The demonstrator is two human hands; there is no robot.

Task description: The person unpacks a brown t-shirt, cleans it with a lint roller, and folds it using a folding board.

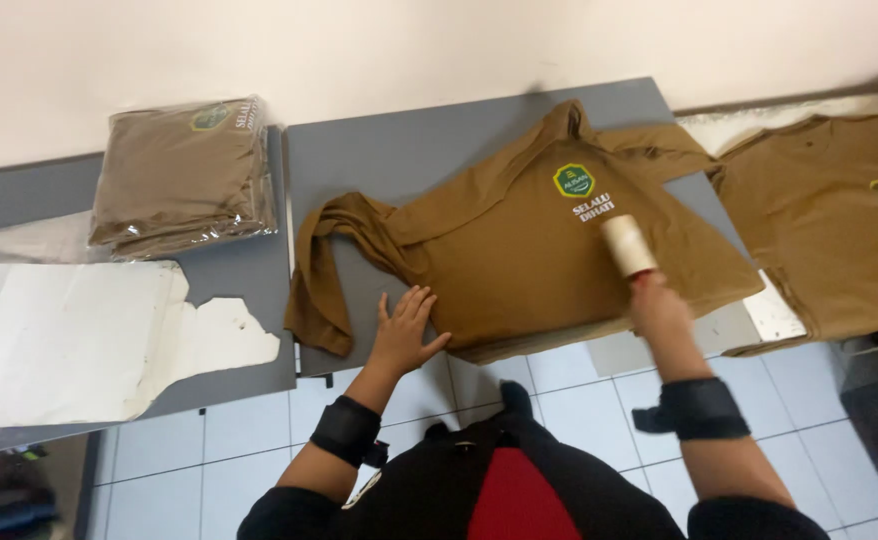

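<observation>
The brown shirt [529,260] at the centre of the frame is matt woven cloth, softly creased, with a printed badge. The lint roller [627,245] on it shows a pale, papery, dull roll. At upper left, the folded shirts [181,175] sit in glossy clear plastic wrap. The counter [399,150] is smooth matt grey board. The sheet [79,335] at left looks like torn white paper.

the left hand [405,331] lay flat on the brown shirt [529,255] spread over the grey table [409,150]. the right hand [657,305] gripped a lint roller [627,245] on the shirt. bagged folded shirts [184,170] sat further left, another shirt [829,220] right.
</observation>
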